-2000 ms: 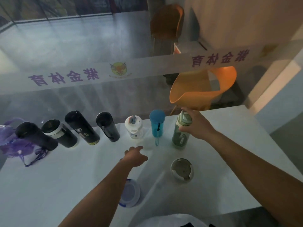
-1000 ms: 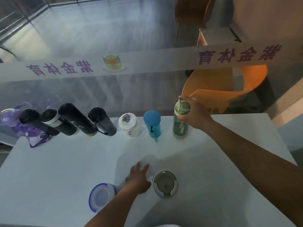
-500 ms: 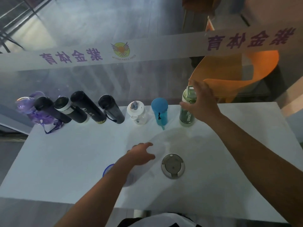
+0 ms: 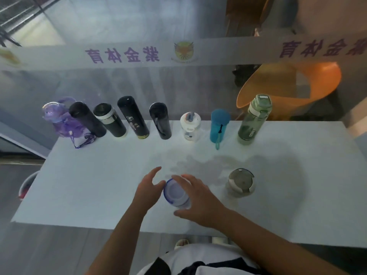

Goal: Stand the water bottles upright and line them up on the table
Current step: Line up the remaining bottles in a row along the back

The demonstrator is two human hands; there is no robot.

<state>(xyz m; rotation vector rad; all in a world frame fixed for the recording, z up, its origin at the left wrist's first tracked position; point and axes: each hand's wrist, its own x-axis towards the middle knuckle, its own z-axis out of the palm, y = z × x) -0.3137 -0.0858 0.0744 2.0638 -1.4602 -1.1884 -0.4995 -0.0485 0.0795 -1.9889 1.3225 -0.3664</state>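
Where the white table [image 4: 83, 187] meets the glass wall, eight bottles stand upright in one row along its far edge. From the left there is a translucent purple bottle with a cord [image 4: 59, 120], then a matte black flask [image 4: 87, 119] just beside it, a dark flask with a silver ring under its cap [image 4: 110, 121], a tall glossy black flask with a gold mark [image 4: 133, 117], and a black flask with a strap [image 4: 160, 121]. After a small gap stand a short clear bottle with a white lid [image 4: 190, 126], a turquoise plastic bottle with a hanging loop [image 4: 219, 126], and a tall green transparent bottle with a flip cap [image 4: 255, 120].

Nearer to the person, well apart from the row, stands a clear bottle with a blue-rimmed lid [image 4: 175, 193], seen from above. The left hand [image 4: 149, 187] is at its left side, half open, the fingers spread and curved, the palm beside the lid; I cannot tell if it really presses the bottle. The right hand [image 4: 198, 199] is on its right side, fingers bent around the body of the bottle and the thumb low, so this hand seems to hold it.

To the right of the hands, alone, stands a short bottle with a grey and white lid [image 4: 240, 182], also upright. An orange plastic chair [image 4: 294, 84] is behind the glass, at the far right.
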